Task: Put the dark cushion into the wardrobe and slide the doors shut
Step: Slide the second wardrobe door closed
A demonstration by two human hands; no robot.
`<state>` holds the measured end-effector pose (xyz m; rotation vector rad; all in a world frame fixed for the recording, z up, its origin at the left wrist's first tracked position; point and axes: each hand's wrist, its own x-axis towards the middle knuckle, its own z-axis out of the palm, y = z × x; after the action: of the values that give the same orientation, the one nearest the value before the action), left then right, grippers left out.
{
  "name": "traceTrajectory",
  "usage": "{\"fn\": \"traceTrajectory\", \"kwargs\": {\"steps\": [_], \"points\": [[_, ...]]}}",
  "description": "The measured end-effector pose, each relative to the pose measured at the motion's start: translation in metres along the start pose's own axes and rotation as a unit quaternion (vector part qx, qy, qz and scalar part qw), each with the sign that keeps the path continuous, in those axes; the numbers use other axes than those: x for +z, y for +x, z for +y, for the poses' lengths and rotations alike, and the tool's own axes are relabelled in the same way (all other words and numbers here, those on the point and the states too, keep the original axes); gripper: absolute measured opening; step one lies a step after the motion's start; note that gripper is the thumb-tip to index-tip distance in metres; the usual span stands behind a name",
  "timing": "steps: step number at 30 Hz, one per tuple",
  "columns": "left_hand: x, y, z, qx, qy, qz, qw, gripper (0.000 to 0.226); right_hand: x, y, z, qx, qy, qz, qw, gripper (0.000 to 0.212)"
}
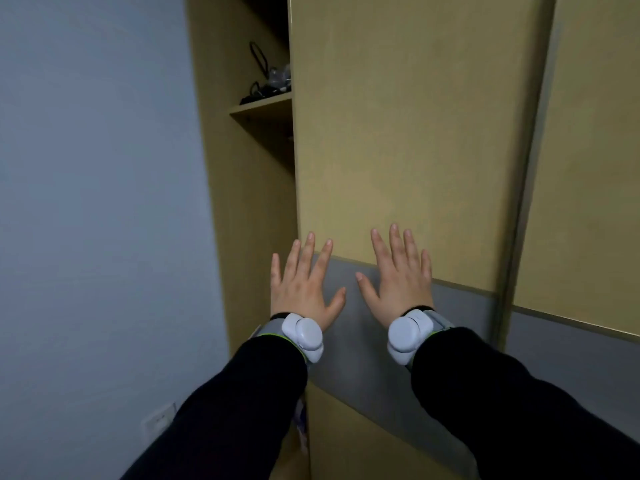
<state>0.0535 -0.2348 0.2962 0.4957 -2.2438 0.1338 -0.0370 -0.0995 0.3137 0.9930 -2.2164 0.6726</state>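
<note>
A tan sliding wardrobe door [408, 133] with a grey band across its middle fills the centre of the view. My left hand [303, 285] lies flat on it near its left edge, fingers spread. My right hand [401, 275] rests flat on the same door, a little to the right, fingers also apart. Left of the door's edge a narrow gap [266, 140] shows the wardrobe's inside with a shelf [263, 105]. The dark cushion is not visible. A second door [588, 168] stands to the right.
Black cables and a clear bag [270, 81] lie on the shelf inside the gap. A pale blue-grey wall [97, 202] runs along the left, with a white socket [159, 420] low down. Both wrists carry white devices on straps.
</note>
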Motion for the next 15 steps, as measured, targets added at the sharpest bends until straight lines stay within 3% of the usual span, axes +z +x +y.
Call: {"fn": "traceTrajectory", "kwargs": {"steps": [15], "points": [[0.12,0.091,-0.115,-0.065,-0.012,-0.041,0.997,0.083,0.141,0.152,-0.043,-0.102,-0.029,0.0,0.994,0.068]]}}
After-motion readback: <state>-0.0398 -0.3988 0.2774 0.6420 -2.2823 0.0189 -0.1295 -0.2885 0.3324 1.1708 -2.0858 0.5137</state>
